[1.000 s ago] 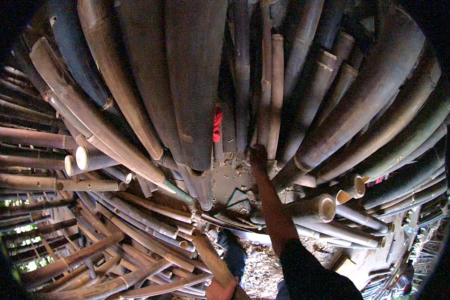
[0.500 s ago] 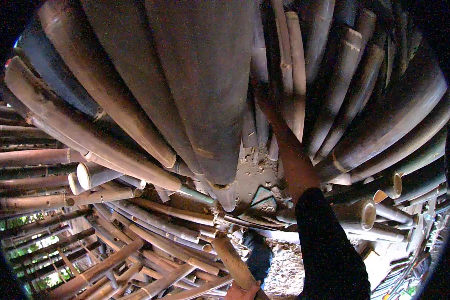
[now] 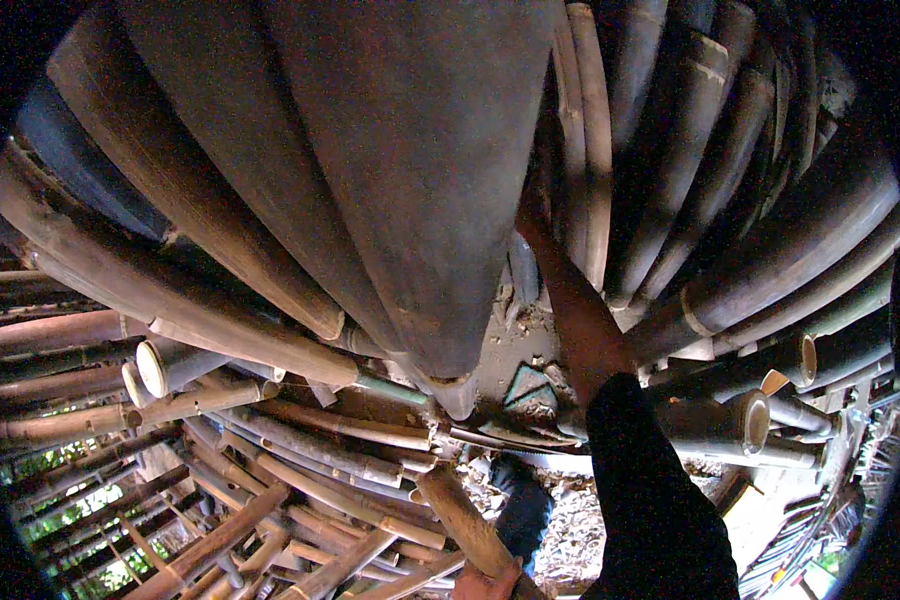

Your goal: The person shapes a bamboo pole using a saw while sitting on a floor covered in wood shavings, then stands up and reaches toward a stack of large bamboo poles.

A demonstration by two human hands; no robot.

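At the lower edge my left hand (image 3: 486, 583) is wrapped round a short length of tan bamboo pole (image 3: 465, 520), which tilts up and to the left. My right arm reaches up from the lower right among upright bamboo poles. The right hand (image 3: 533, 205) is in deep shadow beside a very thick dark bamboo pole (image 3: 410, 190); its fingers are hidden there, so its grip does not show. The thick pole's lower end hangs over the dusty ground in the middle.
Dark leaning poles (image 3: 670, 170) crowd the right, and brown ones (image 3: 200, 190) the left. Cut bamboo lengths (image 3: 320, 450) lie stacked at lower left. A green-edged triangular piece (image 3: 532, 388) rests on the dirt. Sawn pole ends (image 3: 755, 420) jut out at right. Pale litter covers the ground by my leg (image 3: 525, 510).
The thick pole looks larger and its upper part has shifted right. My right hand sits slightly lower and further right. My left hand keeps its hold on the bamboo pole.
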